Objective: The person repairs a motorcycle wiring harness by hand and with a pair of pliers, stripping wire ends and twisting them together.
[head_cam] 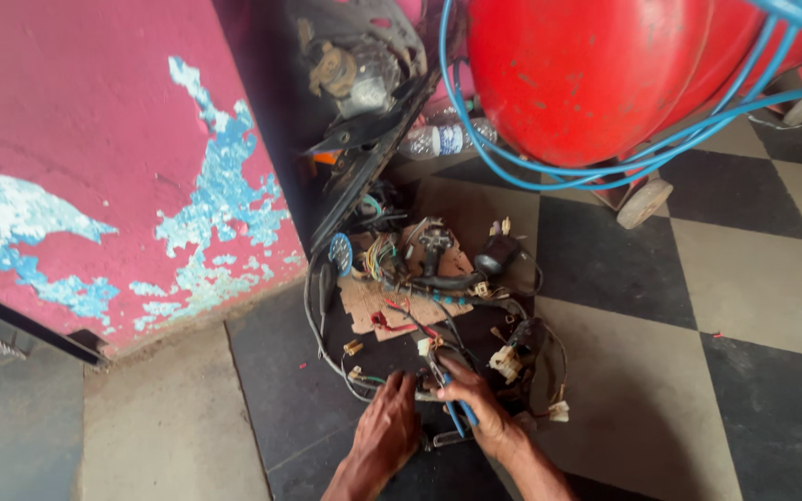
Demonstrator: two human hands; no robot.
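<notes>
Head view: checkered floor (744, 278) of dark and pale tiles, a flaking pink wall (113, 158) on the left, a red tank (587, 74) looped with blue hose (605, 172) at the top right. Wiring harness (438, 306) sprawled loose over a scrap of cardboard (368, 306), white connectors (505, 360) scattered, ends unjoined. Left hand (384, 434) low on the floor, grip pressed together on a bundle of wires at the harness's near edge. Right hand (475, 404) just beside it, grip pinching blue-handled pliers (449, 394), tip at the same bundle. Judged from the tangle: early to midway, one spot under work, most connectors and strands left unsorted; nothing visibly bundled or finished.
</notes>
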